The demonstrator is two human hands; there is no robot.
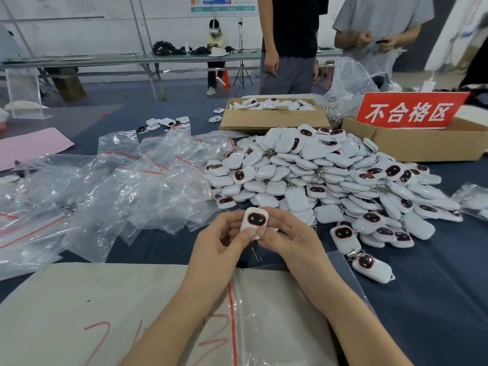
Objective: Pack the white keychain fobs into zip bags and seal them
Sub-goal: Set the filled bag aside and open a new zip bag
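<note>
i hold one white fob (255, 220) between both hands, just above the near part of the table (435, 299), which has a dark blue cover. my left hand (219, 243) and my right hand (289, 241) both pinch it, fingers curled round its sides and both thumbs pressed on its lower front edge. its black oval face with the red ring is turned up toward me, and a short metal chain (255, 253) hangs down from under it.

under my wrists a clear zip bag (266, 315) with a red strip lies flat, partly on a pale sheet (79, 307) with red scrawls on it. to my left is a loose heap of empty zip bags (118, 186), crumpled and overlapping. ahead and to my right is a big pile of fobs (330, 178), some face up, some showing their plain white backs; two of them (359, 253) lie at its near edge, their rings touching.

behind the pile an open cardboard box (272, 120) holds more fobs. just beside it on the right stands a second box (422, 145) with a red sign (409, 110) in white characters. a pink sheet (31, 149) lies at far left. two people stand beyond the boxes.
</note>
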